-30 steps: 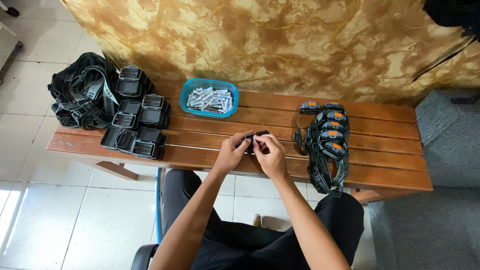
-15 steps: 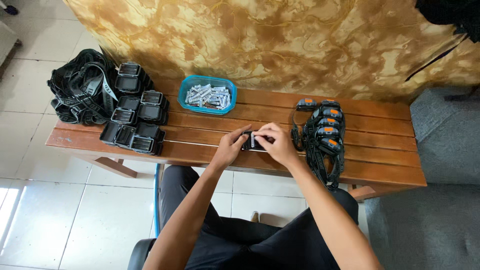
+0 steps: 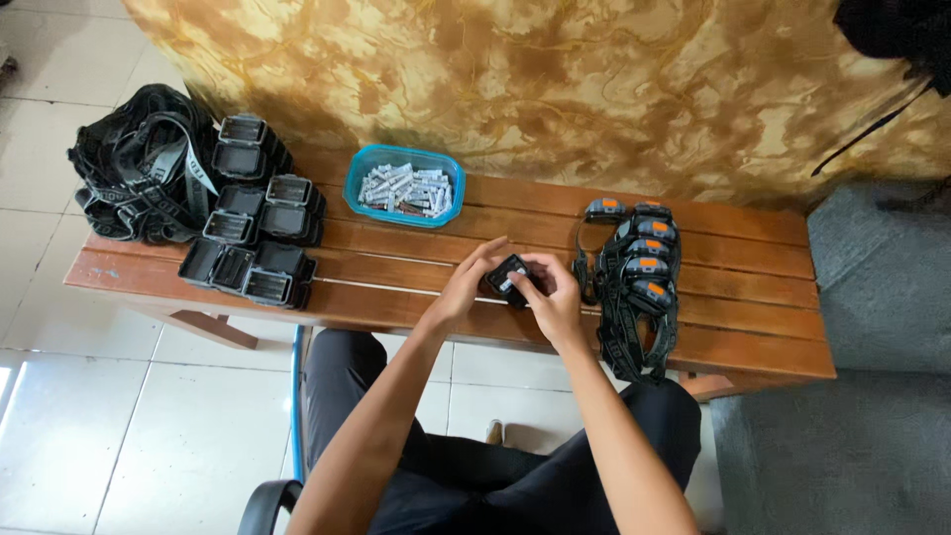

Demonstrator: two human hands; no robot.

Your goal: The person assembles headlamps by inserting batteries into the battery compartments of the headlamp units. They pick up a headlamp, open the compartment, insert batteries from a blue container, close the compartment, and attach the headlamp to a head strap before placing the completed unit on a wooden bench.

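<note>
Black headlamp casing, small and boxy with a pale patch showing on its top, sits between both hands just above the slatted wooden bench. The left hand wraps its fingers around the casing's left side, with the thumb tucked beneath. The right hand closes on the casing's right side, its fingertips curled over the top edge, so the piece is pinched from both directions; whether it rests on the wood or is lifted slightly cannot be told.

Just to the right of the right hand lies a pile of headlamps with orange buttons and black straps, the straps trailing towards the bench's near edge. Beyond the left hand, further from the person, stands a blue plastic tub filled with small silvery batteries. Well to the left of the left hand is a cluster of open black casings, stacked in rows, and beyond them, at the bench's far left end, a heap of black and grey straps. The person sits on a chair with dark trousers showing below the forearms, over a pale tiled floor.
</note>
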